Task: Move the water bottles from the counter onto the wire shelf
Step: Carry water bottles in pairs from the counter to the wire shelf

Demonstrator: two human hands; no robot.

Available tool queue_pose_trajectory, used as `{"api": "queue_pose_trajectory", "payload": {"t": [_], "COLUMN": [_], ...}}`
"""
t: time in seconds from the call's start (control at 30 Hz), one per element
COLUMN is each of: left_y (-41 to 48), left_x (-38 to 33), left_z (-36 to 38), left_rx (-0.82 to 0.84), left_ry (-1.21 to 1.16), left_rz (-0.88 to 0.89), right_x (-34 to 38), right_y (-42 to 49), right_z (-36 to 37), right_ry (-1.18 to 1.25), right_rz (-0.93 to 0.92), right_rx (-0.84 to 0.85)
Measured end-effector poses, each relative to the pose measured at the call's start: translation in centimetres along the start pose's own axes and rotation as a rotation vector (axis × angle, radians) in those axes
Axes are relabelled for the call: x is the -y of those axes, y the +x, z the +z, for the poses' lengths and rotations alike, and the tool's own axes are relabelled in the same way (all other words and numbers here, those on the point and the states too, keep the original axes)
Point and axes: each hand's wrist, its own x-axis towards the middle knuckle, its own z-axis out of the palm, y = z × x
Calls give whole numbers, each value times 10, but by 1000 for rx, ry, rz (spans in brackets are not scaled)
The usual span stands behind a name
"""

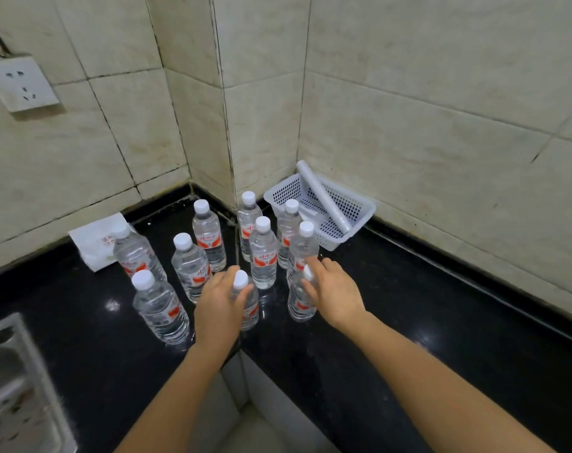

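You're barely getting going: left hand [219, 302] curling round front water bottle [250, 313], right hand [330, 292] gripping neighbouring water bottle [299, 305], both standing on black counter [376, 305]. All ten sitting there, wire shelf out of view.

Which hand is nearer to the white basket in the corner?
Right. The right hand, gripping one bottle, is in front of the basket; the left hand, gripping another bottle, is farther left.
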Motion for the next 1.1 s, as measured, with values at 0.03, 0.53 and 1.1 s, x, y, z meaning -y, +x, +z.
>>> {"api": "queue_pose_trajectory", "payload": {"t": [0.03, 0.53, 1.1], "left_y": [-1, -47, -279], "left_x": [0, -60, -295], "left_z": [-2, 24, 92], "left_rx": [-2, 227, 564], "left_ry": [-17, -124, -371], "left_rz": [25, 250, 565], "right_x": [1, -68, -172], "right_y": [-3, -123, -445], "right_z": [-3, -69, -190], "right_ry": [67, 332, 307], "right_rz": [32, 353, 656], "right_rx": [5, 103, -250]}}
